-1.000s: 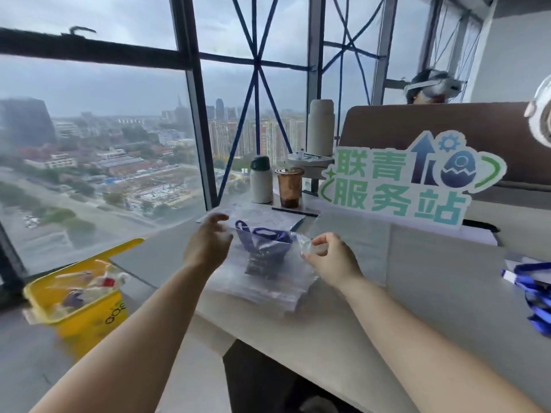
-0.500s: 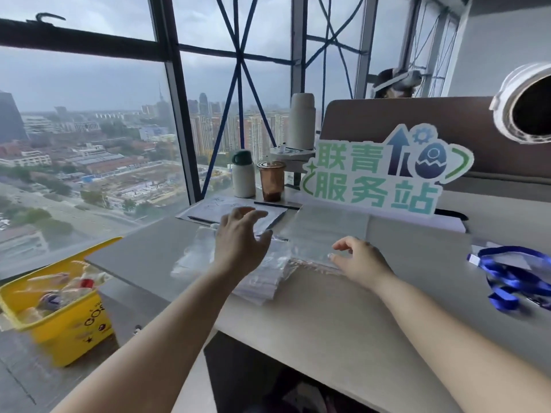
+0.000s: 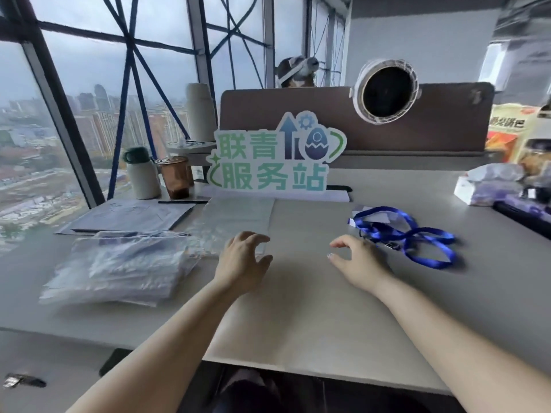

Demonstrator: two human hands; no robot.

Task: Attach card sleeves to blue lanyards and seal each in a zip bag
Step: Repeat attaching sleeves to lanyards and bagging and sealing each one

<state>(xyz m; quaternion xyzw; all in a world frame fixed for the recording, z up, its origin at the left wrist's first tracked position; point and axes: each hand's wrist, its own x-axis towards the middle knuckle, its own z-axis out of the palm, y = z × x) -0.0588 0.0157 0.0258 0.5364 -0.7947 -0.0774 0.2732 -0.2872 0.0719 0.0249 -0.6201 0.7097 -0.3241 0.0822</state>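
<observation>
A heap of filled zip bags [image 3: 119, 269] lies on the grey table [image 3: 298, 323] at the left. Flat clear empty zip bags [image 3: 235, 222] lie behind my left hand. Blue lanyards [image 3: 408, 236] coil on the table at the right, with a clear card sleeve [image 3: 378, 217] partly under them. My left hand [image 3: 243, 263] hovers over the table's middle, fingers spread, holding nothing. My right hand [image 3: 354, 260] is also empty with fingers apart, just left of the lanyards.
A green and white sign [image 3: 274, 156] stands at the back of the table. Left of it are a white flask [image 3: 140, 174], a brown cup [image 3: 174, 177] and papers [image 3: 131, 216]. A round fan [image 3: 386, 92] hangs on the partition. Tissues [image 3: 489, 183] and snack bags [image 3: 512, 129] sit far right.
My hands let go of the filled bag onto the left heap and moved rightward to the table's middle. The view swung right, bringing the lanyards closer.
</observation>
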